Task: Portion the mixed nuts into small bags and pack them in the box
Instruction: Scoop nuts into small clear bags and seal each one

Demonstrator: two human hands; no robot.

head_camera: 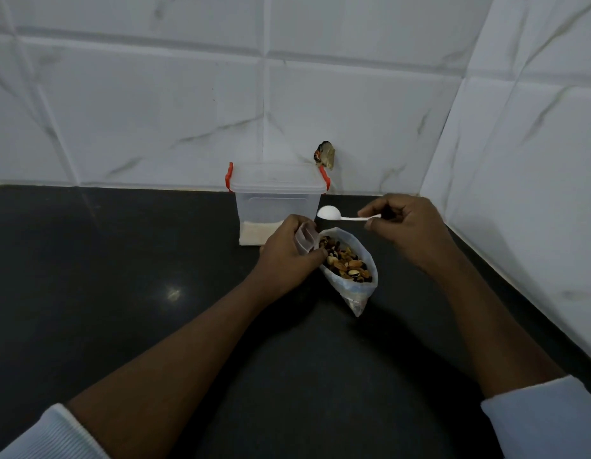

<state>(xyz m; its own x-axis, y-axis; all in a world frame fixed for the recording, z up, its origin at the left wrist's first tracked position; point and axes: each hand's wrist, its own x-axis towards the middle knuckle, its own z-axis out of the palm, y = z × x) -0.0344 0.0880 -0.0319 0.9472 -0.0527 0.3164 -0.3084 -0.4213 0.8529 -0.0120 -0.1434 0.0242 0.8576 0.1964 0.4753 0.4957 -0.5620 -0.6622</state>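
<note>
Left hand [287,251] grips small clear bag [304,239]; right hand [411,226] pinches white plastic spoon [330,213] — crinkly nut bag [353,289] open on counter [122,260].

On the dark tabletop [122,260], the left hand [287,250] pinches a small clear bag [304,240] beside the open bag of mixed nuts [348,263], which lies tilted with its mouth toward the box. The right hand [410,226] holds a white plastic spoon [337,214] by its handle, its bowl above the nuts. Behind them stands a lidded clear box [275,200] with red clips, against the white tiled wall [188,94].
</note>
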